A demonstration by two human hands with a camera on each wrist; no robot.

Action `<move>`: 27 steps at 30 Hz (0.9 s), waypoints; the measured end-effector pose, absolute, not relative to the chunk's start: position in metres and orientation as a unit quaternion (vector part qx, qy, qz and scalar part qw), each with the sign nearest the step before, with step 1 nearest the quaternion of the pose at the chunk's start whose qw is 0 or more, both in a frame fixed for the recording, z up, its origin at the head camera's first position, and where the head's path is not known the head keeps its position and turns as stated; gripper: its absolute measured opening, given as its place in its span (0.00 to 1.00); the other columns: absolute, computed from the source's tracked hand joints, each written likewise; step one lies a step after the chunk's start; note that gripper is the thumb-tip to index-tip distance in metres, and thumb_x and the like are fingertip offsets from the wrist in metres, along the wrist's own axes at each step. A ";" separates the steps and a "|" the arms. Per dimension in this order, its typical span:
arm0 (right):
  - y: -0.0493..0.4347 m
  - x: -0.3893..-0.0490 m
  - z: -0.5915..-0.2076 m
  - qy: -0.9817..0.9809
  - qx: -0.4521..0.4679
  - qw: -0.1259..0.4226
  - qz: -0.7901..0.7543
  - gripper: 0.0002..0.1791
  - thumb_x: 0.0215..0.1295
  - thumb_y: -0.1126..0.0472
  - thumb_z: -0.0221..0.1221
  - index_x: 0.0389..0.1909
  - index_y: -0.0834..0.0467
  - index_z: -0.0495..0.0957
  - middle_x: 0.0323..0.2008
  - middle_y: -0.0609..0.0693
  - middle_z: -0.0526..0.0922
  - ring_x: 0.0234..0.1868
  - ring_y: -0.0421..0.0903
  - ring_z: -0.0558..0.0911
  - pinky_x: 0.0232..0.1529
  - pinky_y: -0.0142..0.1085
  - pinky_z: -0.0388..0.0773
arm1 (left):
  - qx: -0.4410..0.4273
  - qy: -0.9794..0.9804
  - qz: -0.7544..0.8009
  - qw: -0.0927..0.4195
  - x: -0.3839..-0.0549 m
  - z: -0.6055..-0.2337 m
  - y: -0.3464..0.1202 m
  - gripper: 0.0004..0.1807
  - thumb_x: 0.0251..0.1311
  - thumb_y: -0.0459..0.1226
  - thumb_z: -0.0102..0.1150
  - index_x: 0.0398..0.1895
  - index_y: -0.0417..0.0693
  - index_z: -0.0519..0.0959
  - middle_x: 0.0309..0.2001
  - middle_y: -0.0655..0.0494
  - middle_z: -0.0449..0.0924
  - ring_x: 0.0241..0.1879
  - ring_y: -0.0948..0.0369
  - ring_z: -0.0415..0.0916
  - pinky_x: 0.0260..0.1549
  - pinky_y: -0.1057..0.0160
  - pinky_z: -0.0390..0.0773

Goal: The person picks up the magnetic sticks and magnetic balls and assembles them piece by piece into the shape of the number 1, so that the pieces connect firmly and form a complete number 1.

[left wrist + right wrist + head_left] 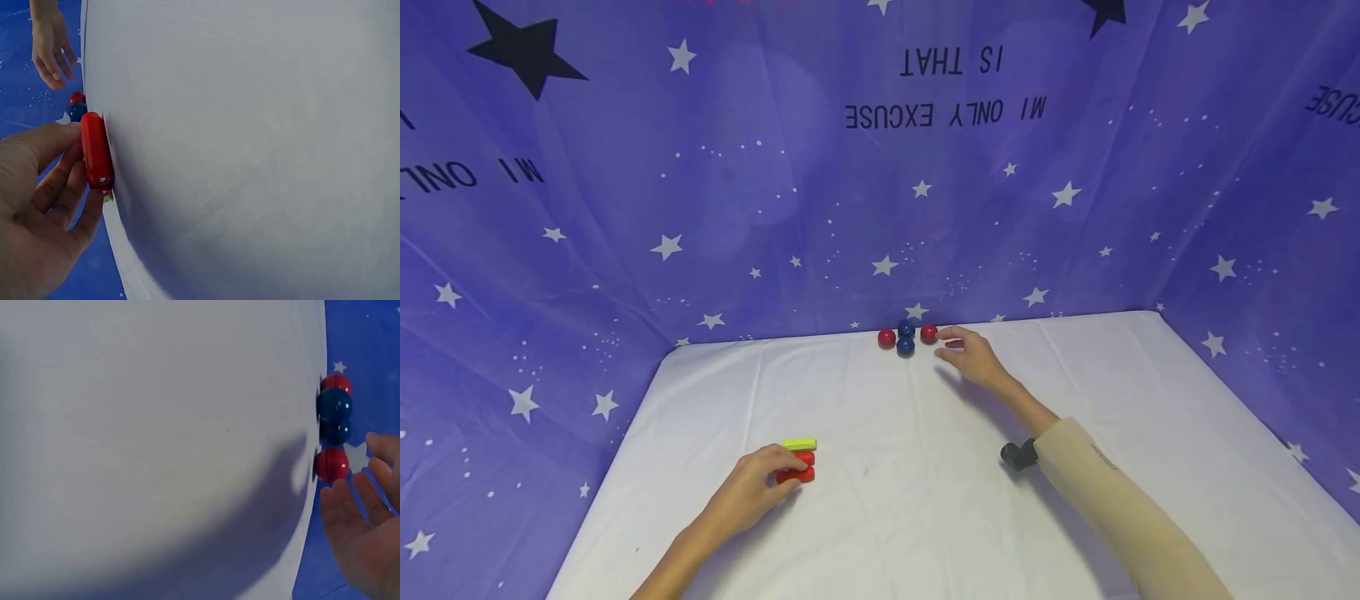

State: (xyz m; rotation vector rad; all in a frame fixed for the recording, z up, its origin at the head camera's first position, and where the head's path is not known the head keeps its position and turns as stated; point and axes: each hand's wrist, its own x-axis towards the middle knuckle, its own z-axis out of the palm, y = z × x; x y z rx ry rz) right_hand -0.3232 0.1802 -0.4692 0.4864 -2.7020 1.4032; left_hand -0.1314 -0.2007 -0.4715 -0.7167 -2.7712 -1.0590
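My left hand [752,486] is at the left of the white table, thumb and fingers around a short red cylinder [96,150] with ridged sides. A second red cylinder [806,457] lies alongside it, partly under the fingers. Beyond them is a yellow-green cylinder [800,444]. At the table's far edge my right hand [976,357] reaches in with parted fingers, its fingertips right beside a shiny red ball [928,333]. Two dark blue balls [906,346] and another red ball [887,338] sit close together to the left of it.
A white cloth [880,533] covers the table. Blue-purple fabric [820,208] with stars and lettering rises behind it and at both sides. Below the right forearm, at the beige sleeve [1112,492], a black device [1018,455] shows.
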 end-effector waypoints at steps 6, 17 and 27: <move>0.178 -0.339 -0.472 -0.881 0.127 0.025 0.454 0.23 0.66 0.64 0.64 0.61 0.64 0.74 0.62 0.63 0.76 0.58 0.61 0.78 0.59 0.51 0.75 | -0.229 -0.912 -0.338 0.045 -0.133 -0.474 -0.201 0.16 0.51 0.27 0.73 0.44 0.49 0.86 0.42 0.65 0.82 0.47 0.57 0.81 0.47 0.54 0.80; 0.176 -0.361 -0.484 -0.877 0.114 0.013 0.466 0.25 0.67 0.66 0.63 0.63 0.67 0.71 0.62 0.64 0.75 0.58 0.63 0.78 0.59 0.50 0.75 | -0.232 -0.919 -0.316 0.038 -0.136 -0.476 -0.202 0.16 0.52 0.27 0.73 0.45 0.47 0.86 0.42 0.62 0.82 0.47 0.56 0.80 0.44 0.56 0.81; 0.172 -0.372 -0.483 -0.901 0.116 0.007 0.418 0.25 0.67 0.61 0.64 0.64 0.61 0.73 0.62 0.63 0.75 0.56 0.61 0.79 0.59 0.51 0.74 | -0.233 -0.929 -0.283 0.044 -0.135 -0.475 -0.200 0.14 0.51 0.29 0.74 0.41 0.50 0.87 0.41 0.65 0.81 0.46 0.59 0.79 0.47 0.55 0.80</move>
